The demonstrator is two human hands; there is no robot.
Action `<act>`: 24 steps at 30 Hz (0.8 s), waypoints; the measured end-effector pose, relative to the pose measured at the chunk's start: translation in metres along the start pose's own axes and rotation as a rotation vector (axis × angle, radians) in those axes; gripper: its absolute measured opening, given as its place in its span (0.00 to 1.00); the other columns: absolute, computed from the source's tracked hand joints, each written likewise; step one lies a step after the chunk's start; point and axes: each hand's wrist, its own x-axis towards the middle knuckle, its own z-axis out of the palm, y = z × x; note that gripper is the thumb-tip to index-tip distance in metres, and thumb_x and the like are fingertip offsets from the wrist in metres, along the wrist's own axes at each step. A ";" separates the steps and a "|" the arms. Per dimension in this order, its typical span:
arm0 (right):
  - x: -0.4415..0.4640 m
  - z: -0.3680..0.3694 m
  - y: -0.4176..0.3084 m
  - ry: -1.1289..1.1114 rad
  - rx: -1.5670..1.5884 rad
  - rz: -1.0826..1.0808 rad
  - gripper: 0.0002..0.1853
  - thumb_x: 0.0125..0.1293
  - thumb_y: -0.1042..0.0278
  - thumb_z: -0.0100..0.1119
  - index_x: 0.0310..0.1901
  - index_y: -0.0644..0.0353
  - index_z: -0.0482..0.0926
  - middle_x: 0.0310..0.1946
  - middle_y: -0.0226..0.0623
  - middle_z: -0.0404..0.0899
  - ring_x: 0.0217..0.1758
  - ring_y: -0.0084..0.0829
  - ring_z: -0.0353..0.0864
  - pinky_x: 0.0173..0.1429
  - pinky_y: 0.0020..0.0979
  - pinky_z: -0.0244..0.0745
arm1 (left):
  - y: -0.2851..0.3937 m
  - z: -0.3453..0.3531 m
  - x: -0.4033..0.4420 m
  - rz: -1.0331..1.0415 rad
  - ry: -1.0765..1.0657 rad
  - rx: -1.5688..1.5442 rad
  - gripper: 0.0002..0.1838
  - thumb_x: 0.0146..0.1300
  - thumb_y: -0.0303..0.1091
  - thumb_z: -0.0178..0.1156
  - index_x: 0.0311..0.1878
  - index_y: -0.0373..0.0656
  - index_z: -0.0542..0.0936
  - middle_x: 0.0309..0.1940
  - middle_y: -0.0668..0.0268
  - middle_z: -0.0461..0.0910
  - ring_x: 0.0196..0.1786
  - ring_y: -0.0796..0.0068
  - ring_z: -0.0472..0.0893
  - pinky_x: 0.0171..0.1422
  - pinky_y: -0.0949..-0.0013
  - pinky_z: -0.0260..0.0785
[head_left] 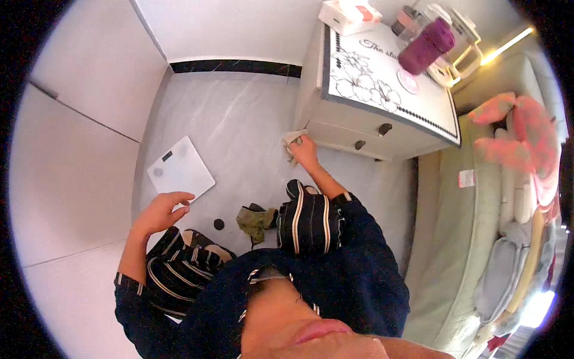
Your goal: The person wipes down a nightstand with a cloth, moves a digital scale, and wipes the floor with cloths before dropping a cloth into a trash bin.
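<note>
My right hand (305, 152) grips a beige cloth (294, 139) and presses it against the floor, close to the lower corner of the white drawer cabinet (353, 122). My left hand (165, 212) hovers over or rests near my knee, with its thumb and fingers apart and nothing between them. Just beyond it lies a flat white bathroom scale (182, 169) with a small dark display. A dark round disc (219, 224) and a crumpled olive-green cloth item (255, 224) lie on the floor between my legs.
On the cabinet top stand a purple bottle (427, 46), a tissue box (350, 17) and a dark cup (406, 20). A green bed or sofa side (454, 221) with a pink plush toy (517, 134) runs along the right. White cupboard doors (78, 161) border the left.
</note>
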 end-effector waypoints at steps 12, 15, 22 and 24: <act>0.048 -0.086 -0.281 0.090 -1.270 -0.983 0.15 0.52 0.71 0.60 0.44 0.52 0.80 0.48 0.35 0.76 0.47 0.40 0.77 0.46 0.42 0.70 | -0.004 -0.003 0.001 0.436 0.121 0.070 0.15 0.58 0.29 0.58 0.49 0.41 0.76 0.44 0.56 0.79 0.46 0.54 0.78 0.50 0.58 0.70; 0.094 -0.081 -0.265 -0.099 -1.691 -0.669 0.11 0.56 0.64 0.57 0.41 0.52 0.83 0.40 0.35 0.79 0.44 0.38 0.79 0.46 0.42 0.69 | 0.002 -0.006 -0.006 0.503 0.135 0.028 0.15 0.57 0.29 0.59 0.49 0.41 0.75 0.42 0.56 0.79 0.44 0.53 0.78 0.47 0.57 0.70; 0.106 -0.037 -0.095 -0.408 -1.950 -0.592 0.09 0.57 0.64 0.55 0.34 0.52 0.85 0.37 0.37 0.81 0.45 0.39 0.79 0.43 0.40 0.70 | -0.009 -0.002 -0.022 0.621 0.123 -0.064 0.14 0.54 0.30 0.60 0.46 0.44 0.76 0.37 0.58 0.79 0.41 0.55 0.78 0.45 0.57 0.70; 0.081 0.000 -0.052 -0.380 -1.809 -0.563 0.08 0.57 0.66 0.56 0.35 0.52 0.84 0.37 0.36 0.82 0.46 0.39 0.79 0.44 0.41 0.72 | -0.016 0.001 -0.027 0.656 0.165 -0.070 0.15 0.54 0.30 0.60 0.46 0.44 0.75 0.37 0.58 0.79 0.41 0.55 0.78 0.45 0.57 0.71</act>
